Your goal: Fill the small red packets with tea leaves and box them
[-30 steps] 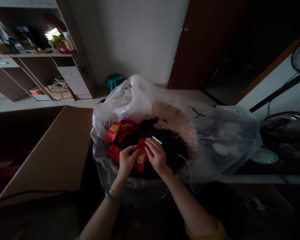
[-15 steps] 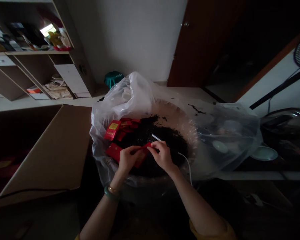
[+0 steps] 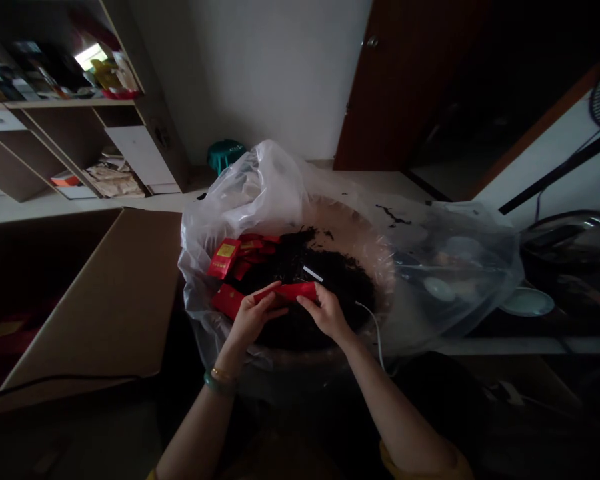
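Observation:
My left hand [image 3: 253, 319] and my right hand [image 3: 324, 312] both pinch one red packet [image 3: 294, 291], held flat and edge-on over a heap of dark loose tea [image 3: 325, 280]. The tea fills a round basket lined with a clear plastic bag [image 3: 260, 193]. Several more red packets with gold labels [image 3: 225, 258] lie on the tea at the left. A small white strip [image 3: 313, 273] sticks up just behind the held packet. A green bangle sits on my left wrist.
An open cardboard box [image 3: 105, 300] stands at the left. Shelves with clutter [image 3: 55, 87] line the back left wall. A green stool [image 3: 225, 155] and a brown door [image 3: 405, 80] are behind. White dishes [image 3: 525, 301] lie at the right under the plastic.
The red packet has turned from upright, face toward me, to lying flat and edge-on between both hands. My hands have shifted slightly apart along it.

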`<action>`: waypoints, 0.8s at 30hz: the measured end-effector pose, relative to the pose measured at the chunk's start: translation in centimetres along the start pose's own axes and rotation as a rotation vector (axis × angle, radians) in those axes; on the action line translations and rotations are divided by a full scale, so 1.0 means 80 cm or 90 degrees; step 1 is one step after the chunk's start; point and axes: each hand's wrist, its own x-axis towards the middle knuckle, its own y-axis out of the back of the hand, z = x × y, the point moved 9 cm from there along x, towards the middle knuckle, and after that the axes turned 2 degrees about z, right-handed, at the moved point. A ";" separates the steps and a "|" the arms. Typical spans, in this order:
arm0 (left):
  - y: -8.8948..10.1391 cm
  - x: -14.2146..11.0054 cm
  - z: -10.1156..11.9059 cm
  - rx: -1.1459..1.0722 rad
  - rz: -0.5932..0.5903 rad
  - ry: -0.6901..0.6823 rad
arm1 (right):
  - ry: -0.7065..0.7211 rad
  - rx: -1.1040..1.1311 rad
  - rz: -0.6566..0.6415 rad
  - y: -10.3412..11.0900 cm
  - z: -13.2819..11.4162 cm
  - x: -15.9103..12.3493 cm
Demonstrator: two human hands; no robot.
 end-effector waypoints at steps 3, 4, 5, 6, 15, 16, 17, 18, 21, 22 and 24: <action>0.000 -0.002 0.000 -0.010 -0.012 0.001 | 0.002 0.035 -0.078 -0.009 -0.003 -0.003; -0.001 -0.003 -0.001 -0.011 -0.023 0.007 | 0.002 0.043 -0.121 -0.014 -0.004 -0.004; -0.003 -0.003 -0.002 -0.009 -0.034 0.015 | 0.001 0.047 -0.159 -0.020 -0.005 -0.006; -0.005 -0.004 -0.004 -0.005 -0.044 0.025 | -0.004 0.046 -0.185 -0.023 -0.005 -0.007; 0.004 -0.003 -0.008 0.050 -0.034 0.051 | -0.049 0.044 -0.193 -0.026 -0.003 -0.017; 0.004 -0.004 -0.009 0.067 -0.040 0.059 | -0.059 0.047 -0.192 -0.025 -0.002 -0.018; 0.003 -0.005 -0.010 0.080 -0.045 0.064 | -0.072 0.048 -0.187 -0.022 0.000 -0.017; 0.003 -0.007 -0.010 0.088 -0.047 0.066 | -0.087 0.051 -0.181 -0.020 0.002 -0.017; 0.002 -0.011 -0.007 0.099 -0.042 0.056 | -0.138 0.097 -0.188 -0.019 0.015 -0.016; 0.001 -0.011 -0.006 0.105 -0.042 0.050 | -0.153 0.127 -0.200 -0.022 0.020 -0.017; 0.000 -0.008 -0.004 0.136 -0.052 0.036 | -0.175 0.187 -0.217 -0.029 0.027 -0.019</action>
